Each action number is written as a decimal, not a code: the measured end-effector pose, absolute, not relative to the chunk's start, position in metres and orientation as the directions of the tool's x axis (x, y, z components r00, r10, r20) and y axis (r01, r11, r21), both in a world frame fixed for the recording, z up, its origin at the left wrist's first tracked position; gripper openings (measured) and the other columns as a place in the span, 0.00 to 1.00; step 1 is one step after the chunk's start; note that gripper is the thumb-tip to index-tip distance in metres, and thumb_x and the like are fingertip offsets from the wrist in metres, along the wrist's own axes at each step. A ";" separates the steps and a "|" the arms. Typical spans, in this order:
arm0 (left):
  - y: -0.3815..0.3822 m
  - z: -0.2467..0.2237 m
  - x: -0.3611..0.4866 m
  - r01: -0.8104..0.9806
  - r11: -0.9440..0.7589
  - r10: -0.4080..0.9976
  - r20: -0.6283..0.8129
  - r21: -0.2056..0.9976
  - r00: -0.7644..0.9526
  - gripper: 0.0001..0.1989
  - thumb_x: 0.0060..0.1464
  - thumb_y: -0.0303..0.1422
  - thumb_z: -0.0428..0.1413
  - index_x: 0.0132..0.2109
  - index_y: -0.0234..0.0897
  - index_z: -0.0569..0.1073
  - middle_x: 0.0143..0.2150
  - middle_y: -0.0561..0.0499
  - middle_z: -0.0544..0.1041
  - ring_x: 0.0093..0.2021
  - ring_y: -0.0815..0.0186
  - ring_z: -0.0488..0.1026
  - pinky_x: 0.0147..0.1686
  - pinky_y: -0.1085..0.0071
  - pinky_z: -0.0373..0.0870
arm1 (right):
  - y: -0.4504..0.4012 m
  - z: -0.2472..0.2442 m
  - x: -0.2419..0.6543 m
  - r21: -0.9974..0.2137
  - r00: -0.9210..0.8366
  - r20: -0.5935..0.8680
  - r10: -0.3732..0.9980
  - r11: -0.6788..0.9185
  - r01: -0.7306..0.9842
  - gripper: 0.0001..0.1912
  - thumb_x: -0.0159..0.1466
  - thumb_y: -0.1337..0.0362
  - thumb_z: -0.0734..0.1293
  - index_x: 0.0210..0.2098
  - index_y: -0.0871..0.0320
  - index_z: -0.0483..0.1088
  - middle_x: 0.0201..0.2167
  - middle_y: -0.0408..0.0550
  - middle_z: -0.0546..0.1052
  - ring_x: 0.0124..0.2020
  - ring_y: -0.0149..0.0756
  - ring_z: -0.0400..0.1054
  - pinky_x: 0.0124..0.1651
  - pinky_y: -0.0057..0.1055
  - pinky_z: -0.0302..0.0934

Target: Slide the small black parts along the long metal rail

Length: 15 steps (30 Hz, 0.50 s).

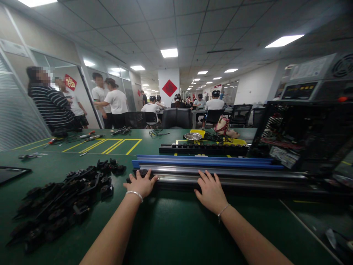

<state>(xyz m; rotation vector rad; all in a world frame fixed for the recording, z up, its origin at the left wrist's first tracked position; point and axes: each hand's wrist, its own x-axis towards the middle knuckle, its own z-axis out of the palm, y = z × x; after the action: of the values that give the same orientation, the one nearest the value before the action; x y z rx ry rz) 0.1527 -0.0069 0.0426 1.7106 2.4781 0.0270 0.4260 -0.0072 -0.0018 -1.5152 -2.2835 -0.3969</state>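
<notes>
Two long metal rails lie side by side across the green bench, the nearer rail in front of the farther rail. My left hand rests with fingers spread at the left end of the rails, by a small black part. On the near rail, toward its middle, my right hand lies with its fingers apart. Neither hand is closed around anything. Behind the rails runs a blue channel. To the left of my left hand spreads a heap of black plastic parts.
An open computer case with a power supply on top stands at the right. Beyond the blue channel are a black strip of parts and a metal dish. Tools lie at the back left. Several people stand or sit farther off.
</notes>
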 end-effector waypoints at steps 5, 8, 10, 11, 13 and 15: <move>-0.008 0.047 0.148 0.921 0.379 0.920 -0.148 0.088 -0.364 0.33 0.52 0.56 0.33 0.63 0.56 0.47 0.67 0.42 0.45 0.63 0.33 0.41 0.45 0.30 0.50 | -0.008 -0.001 0.426 0.029 -0.355 0.446 0.821 0.384 0.923 0.13 0.58 0.58 0.61 0.39 0.57 0.69 0.59 0.51 0.62 0.60 0.51 0.50 0.60 0.51 0.38; -0.006 0.046 0.143 0.912 0.400 0.911 -0.151 0.086 -0.385 0.34 0.51 0.57 0.34 0.63 0.56 0.47 0.67 0.42 0.45 0.63 0.34 0.40 0.46 0.30 0.49 | -0.008 -0.001 0.426 0.026 -0.354 0.448 0.821 0.384 0.923 0.13 0.58 0.58 0.61 0.39 0.57 0.69 0.59 0.52 0.62 0.60 0.51 0.50 0.60 0.51 0.38; -0.004 0.044 0.138 0.911 0.404 0.910 -0.146 0.086 -0.389 0.34 0.51 0.57 0.34 0.63 0.56 0.47 0.67 0.43 0.45 0.63 0.34 0.41 0.46 0.31 0.49 | -0.008 -0.002 0.426 0.025 -0.355 0.447 0.821 0.386 0.922 0.13 0.58 0.58 0.61 0.39 0.57 0.68 0.59 0.52 0.62 0.60 0.50 0.49 0.60 0.51 0.38; -0.003 0.042 0.136 0.911 0.403 0.910 -0.141 0.084 -0.389 0.34 0.50 0.57 0.34 0.63 0.56 0.47 0.67 0.43 0.45 0.63 0.33 0.41 0.46 0.30 0.50 | -0.008 -0.002 0.426 0.024 -0.356 0.446 0.821 0.386 0.922 0.13 0.58 0.58 0.60 0.39 0.57 0.68 0.59 0.52 0.61 0.60 0.50 0.49 0.60 0.51 0.38; -0.002 0.040 0.132 0.914 0.397 0.914 -0.124 0.077 -0.387 0.35 0.50 0.57 0.34 0.63 0.55 0.48 0.67 0.43 0.47 0.62 0.32 0.43 0.45 0.30 0.50 | -0.007 -0.002 0.426 0.022 -0.356 0.444 0.822 0.387 0.922 0.13 0.58 0.58 0.60 0.39 0.57 0.68 0.59 0.52 0.61 0.60 0.50 0.49 0.60 0.51 0.38; -0.001 0.038 0.129 0.923 0.379 0.923 -0.095 0.067 -0.372 0.35 0.50 0.58 0.33 0.63 0.54 0.51 0.66 0.42 0.49 0.61 0.32 0.45 0.44 0.30 0.50 | -0.007 -0.002 0.426 0.021 -0.354 0.442 0.824 0.385 0.923 0.13 0.58 0.58 0.61 0.39 0.57 0.68 0.59 0.52 0.61 0.60 0.50 0.49 0.60 0.51 0.38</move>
<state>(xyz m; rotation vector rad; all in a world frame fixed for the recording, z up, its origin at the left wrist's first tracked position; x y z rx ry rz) 0.1291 -0.0009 0.0375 1.6889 2.5101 0.0043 0.4260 -0.0072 -0.0021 -1.5178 -2.2891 -0.3792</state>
